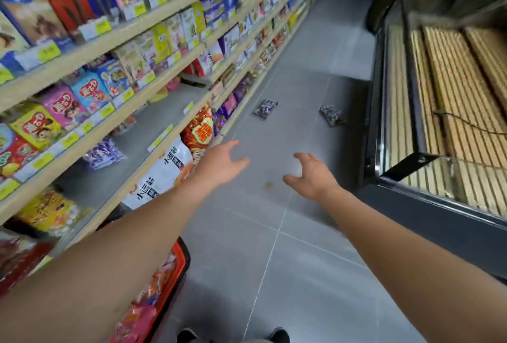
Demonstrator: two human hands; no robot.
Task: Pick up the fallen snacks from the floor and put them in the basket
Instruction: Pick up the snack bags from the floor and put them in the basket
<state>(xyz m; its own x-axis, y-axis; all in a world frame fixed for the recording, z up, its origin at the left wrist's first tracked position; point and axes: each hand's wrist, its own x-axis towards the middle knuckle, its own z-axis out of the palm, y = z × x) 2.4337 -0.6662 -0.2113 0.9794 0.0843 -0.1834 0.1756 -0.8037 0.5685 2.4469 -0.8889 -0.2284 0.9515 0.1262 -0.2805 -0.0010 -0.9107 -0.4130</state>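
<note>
Both arms stretched forward over the grey floor (pixel 274 260). Left hand (pixel 222 163) empty, fingers spread; right hand (pixel 312 175) empty, fingers loosely curved. Two dark snack packs on floor ahead, apart: one (pixel 265 108) near the shelf (pixel 153 128), one (pixel 331 115) beside the freezer (pixel 411 205). Red basket (pixel 175 266) at lower left, holding packs.

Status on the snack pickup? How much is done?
Done: red basket by the shelves already holds packets, though whether any came off the floor is unclear. In hand: nothing; left hand and right hand reach forward empty. Left: two dark packets on the floor ahead, one near the shelf, one near the freezer.
</note>
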